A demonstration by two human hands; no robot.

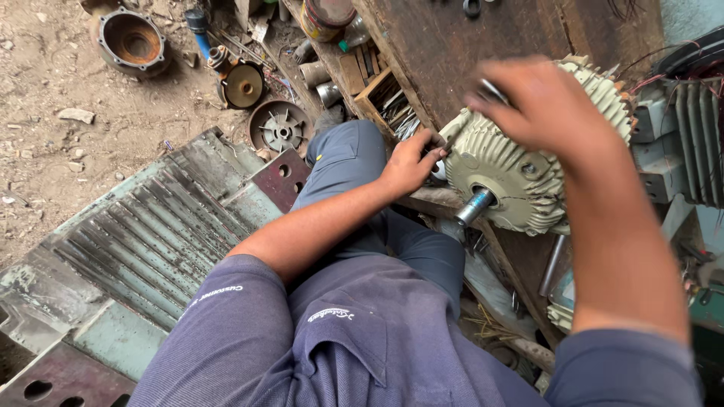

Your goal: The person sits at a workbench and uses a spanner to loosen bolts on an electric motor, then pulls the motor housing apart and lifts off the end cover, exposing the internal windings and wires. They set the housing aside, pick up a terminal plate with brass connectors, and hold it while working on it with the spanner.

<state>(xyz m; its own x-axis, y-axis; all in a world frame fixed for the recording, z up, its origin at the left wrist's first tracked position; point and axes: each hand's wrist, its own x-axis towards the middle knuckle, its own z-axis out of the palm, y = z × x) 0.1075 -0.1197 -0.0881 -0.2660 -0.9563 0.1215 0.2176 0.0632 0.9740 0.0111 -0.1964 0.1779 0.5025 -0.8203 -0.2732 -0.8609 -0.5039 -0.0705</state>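
Clearly, work centres on cream finned motor (520, 162), lying at bench (460, 56) edge, bare steel shaft (475, 207) pointing toward 7 o'clock. End cover seated on housing; no pulley on shaft. Left hand (411, 162), at motor's 9 o'clock, closed around thin dark tool (446, 145) set against cover rim. Right hand (539, 105), blurred, over motor's 12 o'clock, fingers curled on small metal object (492, 92). Outward: grey finned casing (697, 143) at 3 o'clock, loose fan disc (280, 128) on dirt floor at 9 o'clock.
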